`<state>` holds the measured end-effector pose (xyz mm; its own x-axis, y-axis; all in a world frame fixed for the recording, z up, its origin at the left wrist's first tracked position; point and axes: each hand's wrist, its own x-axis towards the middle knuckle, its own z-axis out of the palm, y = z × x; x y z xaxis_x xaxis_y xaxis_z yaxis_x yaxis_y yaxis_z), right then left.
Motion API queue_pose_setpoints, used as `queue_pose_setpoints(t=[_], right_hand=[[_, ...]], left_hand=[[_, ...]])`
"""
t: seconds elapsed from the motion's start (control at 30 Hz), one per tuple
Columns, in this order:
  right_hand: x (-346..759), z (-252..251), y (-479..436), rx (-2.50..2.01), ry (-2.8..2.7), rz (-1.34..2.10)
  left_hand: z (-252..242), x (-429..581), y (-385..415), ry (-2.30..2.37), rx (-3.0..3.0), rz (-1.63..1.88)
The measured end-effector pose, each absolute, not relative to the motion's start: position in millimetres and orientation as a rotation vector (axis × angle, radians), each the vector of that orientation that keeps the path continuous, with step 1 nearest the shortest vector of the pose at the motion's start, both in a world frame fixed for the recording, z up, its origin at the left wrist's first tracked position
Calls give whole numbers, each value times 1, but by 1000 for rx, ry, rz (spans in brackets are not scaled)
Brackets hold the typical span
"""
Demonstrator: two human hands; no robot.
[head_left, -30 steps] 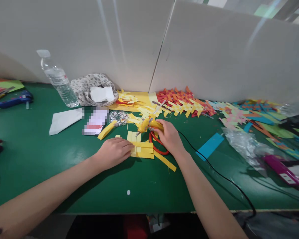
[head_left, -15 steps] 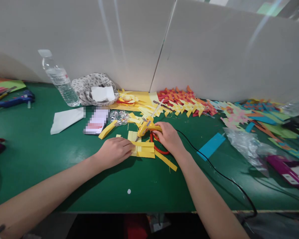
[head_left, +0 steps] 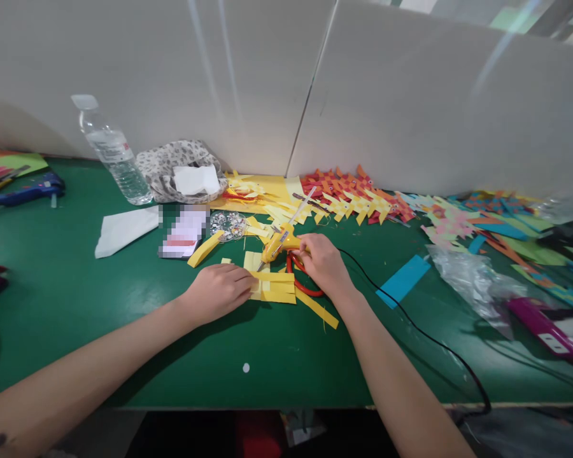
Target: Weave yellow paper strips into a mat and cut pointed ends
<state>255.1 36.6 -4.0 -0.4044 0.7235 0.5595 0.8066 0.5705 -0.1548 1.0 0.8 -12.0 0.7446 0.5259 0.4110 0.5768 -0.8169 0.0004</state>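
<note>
My right hand (head_left: 323,262) is wrapped round the handle of a yellow hot glue gun (head_left: 277,244). A clear glue stick (head_left: 304,205) pokes out of its back end, and the nozzle points down at the woven yellow paper strips (head_left: 279,296). The left end of those strips is under the closed fingers of my left hand (head_left: 221,291), which press them on the table; the fingertips are partly hidden. Red-handled scissors (head_left: 310,291) lie partly beneath the right hand. A loose yellow strip (head_left: 321,309) slants out toward the front right.
Behind are a round tray of googly eyes (head_left: 228,226), a phone (head_left: 185,232), a water bottle (head_left: 117,156) and folded paper fish (head_left: 358,205). The gun's black cord (head_left: 423,329) runs right, past a blue strip (head_left: 403,281) and plastic bag (head_left: 472,280).
The glue gun has shifted a touch to the left and tilted slightly, its nozzle staying by the strips. My left hand keeps its place on the paper.
</note>
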Motion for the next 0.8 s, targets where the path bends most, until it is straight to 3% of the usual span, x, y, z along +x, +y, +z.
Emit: queue_pose_setpoints(t=[0.53, 0.8], right_hand=[[259, -8, 37, -1284, -1972, -39], [255, -8, 36, -1270, -2107, 12]], left_hand=[[-11, 1, 1, -865, -2796, -647], [-12, 1, 1, -880, -2796, -632]])
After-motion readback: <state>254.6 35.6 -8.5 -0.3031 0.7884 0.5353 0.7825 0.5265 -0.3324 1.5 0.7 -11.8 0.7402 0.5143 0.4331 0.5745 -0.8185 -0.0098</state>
